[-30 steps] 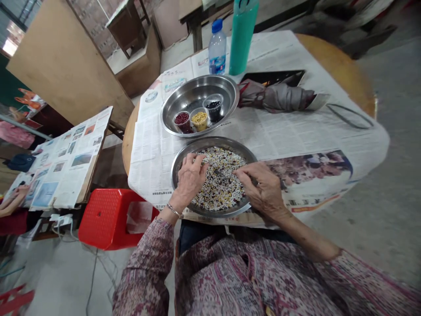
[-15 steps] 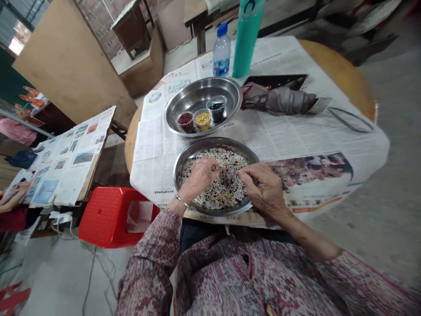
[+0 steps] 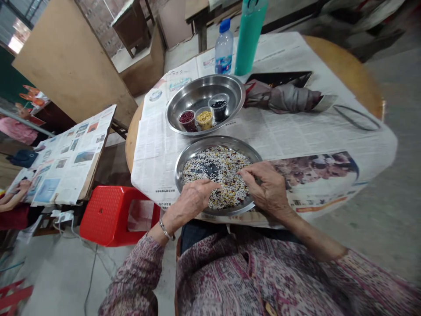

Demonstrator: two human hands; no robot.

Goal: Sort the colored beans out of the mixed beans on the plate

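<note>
A steel bowl [image 3: 180,175] at the table's near edge holds mixed grains and beans [image 3: 226,164], white, yellow, dark red and black. My left hand [image 3: 192,199], with a bangle at the wrist, is over the bowl's near left side. Its fingers are pressed together with tips at the grains; what they hold, if anything, is hidden. My right hand [image 3: 268,188] rests at the bowl's right rim, fingers curled in a pinch, contents also hidden. Behind stands a larger steel basin [image 3: 184,98] with clear cups of red beans [image 3: 187,120], yellow beans [image 3: 204,119] and black beans [image 3: 219,107].
Newspaper [image 3: 154,162] covers the round table [image 3: 345,66]. A water bottle [image 3: 224,48], a teal bottle [image 3: 249,39], a dark flat item [image 3: 296,79] and a folded umbrella [image 3: 286,97] lie beyond. At left are a red stool [image 3: 105,215] and another person's arm [image 3: 16,195].
My left hand has drawn back toward me and lower in the bowl, uncovering a dark patch among the grains. My right hand stays nearly in place. The view has shifted slightly.
</note>
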